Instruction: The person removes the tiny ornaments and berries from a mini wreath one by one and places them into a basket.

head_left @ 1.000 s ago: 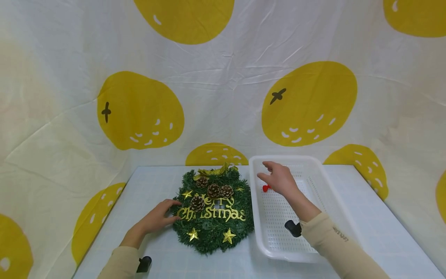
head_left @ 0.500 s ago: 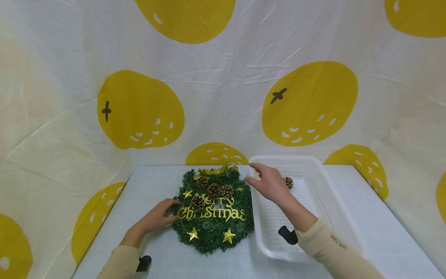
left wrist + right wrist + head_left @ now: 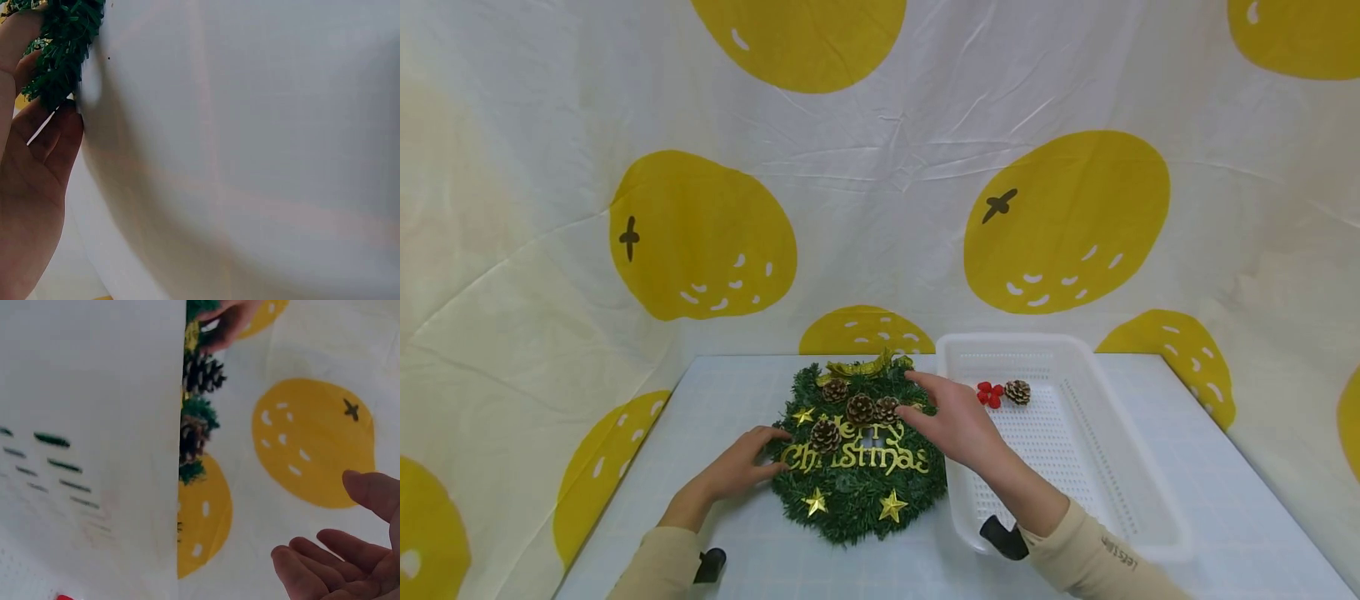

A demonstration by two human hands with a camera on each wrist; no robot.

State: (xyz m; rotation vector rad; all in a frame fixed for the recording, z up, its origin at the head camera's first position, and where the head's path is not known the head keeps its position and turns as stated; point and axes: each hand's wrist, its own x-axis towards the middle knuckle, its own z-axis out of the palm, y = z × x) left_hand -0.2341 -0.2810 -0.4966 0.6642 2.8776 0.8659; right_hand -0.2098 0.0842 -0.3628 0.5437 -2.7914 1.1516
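A green Christmas wreath (image 3: 850, 517) lies on the table with gold "Merry Christmas" lettering (image 3: 880, 460), gold stars (image 3: 892, 507) and several pine cones (image 3: 860, 408). At its left edge my left hand (image 3: 741, 462) grips the greenery; in the left wrist view the green tinsel (image 3: 65, 56) sits between thumb and fingers. My right hand (image 3: 958, 425) hovers over the wreath's upper right side. In the right wrist view its thumb and fingers (image 3: 300, 572) are spread, with nothing between them. It covers part of the wreath's right edge.
To the right of the wreath stands a white perforated basket (image 3: 1135, 467). Inside it lie a cluster of red berries (image 3: 990, 395) and another pine cone (image 3: 1018, 392). A curtain with yellow fruit prints (image 3: 1067, 225) hangs behind the table (image 3: 730, 400).
My right hand has moved left from over the basket to the wreath's right side, uncovering the red berries and the pine cone in the basket. The left hand has stayed put.
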